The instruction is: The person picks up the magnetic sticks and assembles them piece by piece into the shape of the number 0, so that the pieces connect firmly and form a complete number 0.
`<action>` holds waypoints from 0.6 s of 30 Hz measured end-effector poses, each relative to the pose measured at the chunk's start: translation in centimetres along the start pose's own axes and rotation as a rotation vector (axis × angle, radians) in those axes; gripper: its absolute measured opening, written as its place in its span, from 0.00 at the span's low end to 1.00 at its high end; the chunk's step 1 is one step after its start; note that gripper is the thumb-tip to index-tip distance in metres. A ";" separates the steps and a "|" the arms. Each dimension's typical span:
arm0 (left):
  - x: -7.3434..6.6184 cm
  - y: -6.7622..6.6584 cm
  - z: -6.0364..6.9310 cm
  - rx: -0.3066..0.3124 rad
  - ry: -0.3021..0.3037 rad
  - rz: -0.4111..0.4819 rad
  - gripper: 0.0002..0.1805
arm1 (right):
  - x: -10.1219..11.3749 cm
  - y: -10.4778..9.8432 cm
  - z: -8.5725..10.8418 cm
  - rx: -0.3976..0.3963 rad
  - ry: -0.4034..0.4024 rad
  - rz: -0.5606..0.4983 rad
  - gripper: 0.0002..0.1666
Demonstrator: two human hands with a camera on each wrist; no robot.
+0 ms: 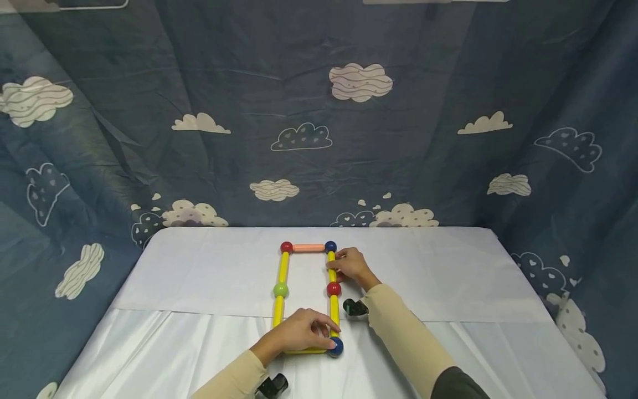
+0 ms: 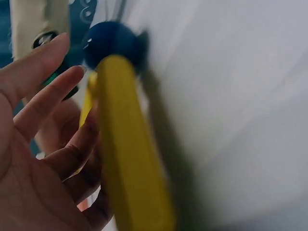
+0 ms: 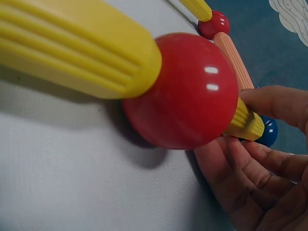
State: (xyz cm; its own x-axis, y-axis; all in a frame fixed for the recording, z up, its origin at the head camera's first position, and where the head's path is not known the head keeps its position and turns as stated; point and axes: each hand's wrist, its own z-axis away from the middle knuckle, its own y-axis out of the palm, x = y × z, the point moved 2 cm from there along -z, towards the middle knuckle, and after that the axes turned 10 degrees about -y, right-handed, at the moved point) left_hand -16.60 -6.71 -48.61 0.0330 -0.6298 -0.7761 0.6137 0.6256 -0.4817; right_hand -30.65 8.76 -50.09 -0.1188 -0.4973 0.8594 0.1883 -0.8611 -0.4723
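Note:
A rectangular outline of magnetic rods and balls lies on the white cloth. My right hand [image 1: 351, 265] pinches the far right yellow rod [image 3: 246, 122] between thumb and fingers. That rod lies between a blue ball [image 1: 330, 246] and a red ball [image 3: 185, 91]. At the front right corner, my left hand [image 1: 303, 331] hovers with loosely bent fingers beside another blue ball [image 2: 111, 45] and the front yellow rod [image 2: 130, 154]; whether a fingertip touches them is unclear. This hand hides the outline's front left corner.
An orange rod [image 1: 308, 248] spans the back, meeting a red ball [image 1: 286, 247]. Down the left side, a green ball [image 1: 281, 289] joins two yellow rods. A dark cloud-patterned curtain [image 1: 299, 172] hangs behind the white-covered table [image 1: 199, 266].

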 end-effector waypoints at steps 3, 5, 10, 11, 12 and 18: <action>0.2 -1.0 0.5 -0.052 0.012 -0.008 0.13 | -0.1 0.1 -0.1 -0.003 0.006 -0.006 0.25; 0.4 -1.8 0.8 -0.091 0.008 -0.015 0.13 | -0.2 0.1 -0.1 -0.006 0.004 -0.008 0.25; 1.8 -3.8 1.6 -0.196 -0.032 0.013 0.13 | -0.3 0.2 -0.2 -0.009 0.013 -0.004 0.24; 2.1 -4.2 1.8 -0.224 -0.032 0.016 0.13 | -0.3 0.2 -0.3 -0.010 0.016 -0.004 0.24; 2.5 -4.5 2.0 -0.253 -0.028 0.022 0.12 | -0.3 0.2 -0.2 -0.011 0.020 -0.003 0.24; 4.7 -6.2 3.0 -0.432 -0.072 0.115 0.11 | -0.4 0.2 -0.1 -0.011 0.020 -0.027 0.22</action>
State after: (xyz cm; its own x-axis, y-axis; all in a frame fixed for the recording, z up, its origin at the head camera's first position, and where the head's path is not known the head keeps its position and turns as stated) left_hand -17.90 -14.92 -48.03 0.1460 -0.5654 -0.8118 0.2177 0.8188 -0.5312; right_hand -30.66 8.79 -50.49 -0.1429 -0.4754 0.8681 0.1744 -0.8754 -0.4508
